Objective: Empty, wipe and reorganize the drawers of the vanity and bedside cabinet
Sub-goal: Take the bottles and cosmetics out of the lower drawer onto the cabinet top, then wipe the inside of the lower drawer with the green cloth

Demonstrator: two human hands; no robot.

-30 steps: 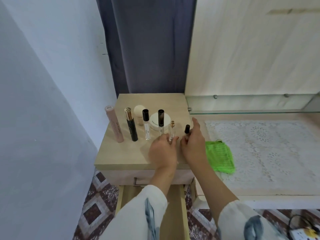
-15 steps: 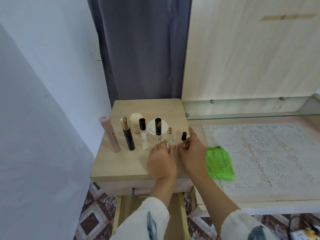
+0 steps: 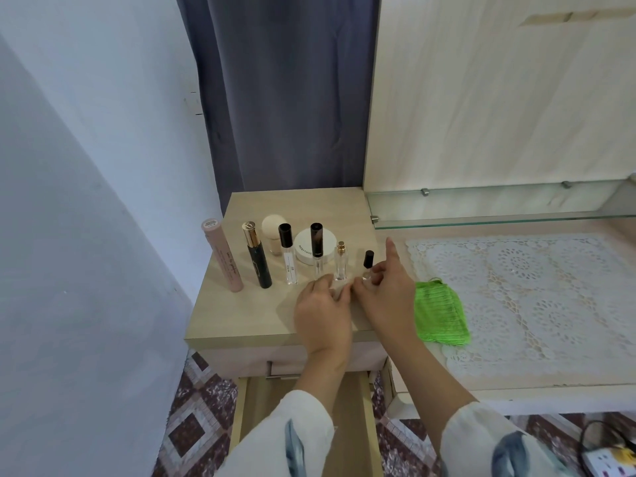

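On the bedside cabinet top stands a row of cosmetics: a pink tube, a black and gold tube, a clear vial with a black cap, a second black-capped vial, a small gold-capped bottle and a tiny black-capped bottle. Behind them are a beige sponge and a white round jar. My right hand pinches the tiny bottle's base, index finger raised. My left hand rests on the top, fingertips at the gold-capped bottle's foot.
A cabinet drawer stands pulled out below my arms. A folded green cloth lies right of my hands, on the edge of a white lace mat on the vanity. A glass shelf runs behind. A power strip lies on the floor.
Both hands stay at the two small bottles at the row's right end. My view has shifted slightly; the row looks unchanged.
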